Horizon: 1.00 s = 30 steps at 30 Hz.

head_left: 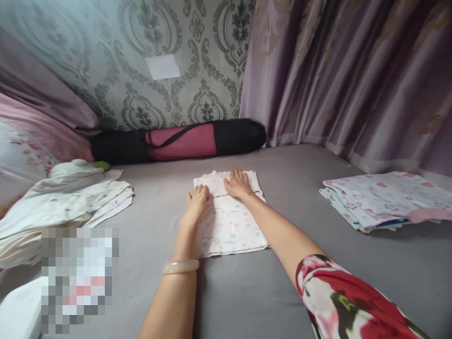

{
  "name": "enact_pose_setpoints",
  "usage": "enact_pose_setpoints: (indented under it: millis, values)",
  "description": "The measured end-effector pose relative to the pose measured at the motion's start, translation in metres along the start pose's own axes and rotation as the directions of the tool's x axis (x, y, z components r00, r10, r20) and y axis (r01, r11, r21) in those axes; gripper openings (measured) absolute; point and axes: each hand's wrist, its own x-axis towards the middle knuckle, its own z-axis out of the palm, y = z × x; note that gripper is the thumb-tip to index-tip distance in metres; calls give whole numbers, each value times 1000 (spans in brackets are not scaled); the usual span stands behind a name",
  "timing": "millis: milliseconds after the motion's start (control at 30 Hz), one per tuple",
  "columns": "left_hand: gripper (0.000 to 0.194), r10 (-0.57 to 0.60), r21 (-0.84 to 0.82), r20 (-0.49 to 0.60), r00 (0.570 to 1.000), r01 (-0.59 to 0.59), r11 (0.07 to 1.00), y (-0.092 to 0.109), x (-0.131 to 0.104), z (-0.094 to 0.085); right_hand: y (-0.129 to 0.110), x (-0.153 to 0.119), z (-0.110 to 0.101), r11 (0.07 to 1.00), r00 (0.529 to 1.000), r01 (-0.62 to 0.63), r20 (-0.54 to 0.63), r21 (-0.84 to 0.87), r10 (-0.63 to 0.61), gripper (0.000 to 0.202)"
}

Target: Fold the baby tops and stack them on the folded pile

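A white garment with a small print (233, 226) lies flat on the grey sheet, its far part folded over toward me. On the left edge of the folded part rests my left hand (199, 200), palm down with the fingers somewhat apart. My right hand (238, 183) lies flat on the folded part, right of the middle, fingers spread. Neither hand grips anything. A pale bangle (181, 267) is on my left wrist.
Loose light cloths (70, 197) lie at the left, and a folded stack of printed cloth (381, 197) at the right. A black and red rolled bag (183, 141) lies along the patterned wall. Purple curtains hang at both sides.
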Motion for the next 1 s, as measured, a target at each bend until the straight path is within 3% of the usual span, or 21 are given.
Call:
enact_pose_setpoints:
  millis: [167,233,367,500,700,833,1000]
  values:
    - [34,2,-8,11,1000,-2,1000,-2,-3,-3,18,-3,-21,993,988,101,115,55,-107,64]
    - [32,5,-7,6,1000,-5,1000,-2,-3,-4,30,-5,-27,992,988,119,97,44,-123,64]
    - [30,7,-12,10,1000,-6,1000,-3,-2,-2,51,-10,-23,997,995,71,78,-14,-70,69]
    - [31,5,-23,8,1000,-5,1000,-3,-2,-3,57,-11,-18,997,993,67,97,-32,-64,70]
    - [27,-3,-59,36,999,5,998,3,-6,-14,42,-10,-24,997,992,61,116,-45,-55,68]
    - [29,-23,-78,34,999,26,997,5,-7,-17,18,-9,-17,989,989,140,63,-40,-137,69]
    - [38,-47,-102,52,998,52,993,-3,-6,-21,6,-3,-8,993,990,105,100,-44,-101,74]
